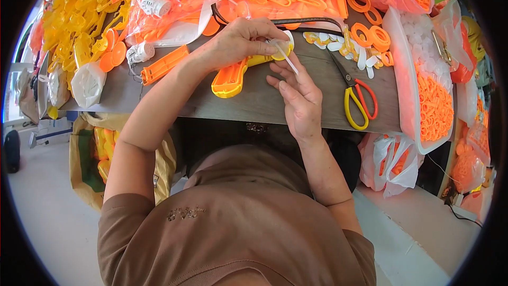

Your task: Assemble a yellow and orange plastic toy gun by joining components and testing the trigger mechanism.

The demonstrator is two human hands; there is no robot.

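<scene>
My left hand [246, 44] is closed, its thumb and fingers pinching a small translucent disc-like piece [279, 48]. A thin white stick [289, 63] runs from that piece down to my right hand [301, 100]. The right fingers are loosely curled, with the stick lying against them and the thumb standing apart; their exact grip is partly hidden. Under my left wrist lies a yellow and orange gun-shaped plastic toy part [228, 83], its orange handle hollow and facing up. Its yellow far end reaches behind the hands.
Scissors [355, 92] with red and yellow handles lie to the right. Beyond are orange rings [378, 37] and white oval pieces [365, 58]. A white tub [410, 108] of small orange parts stands at the right edge. Orange bags [185, 8] and yellow parts [74, 10] fill the back.
</scene>
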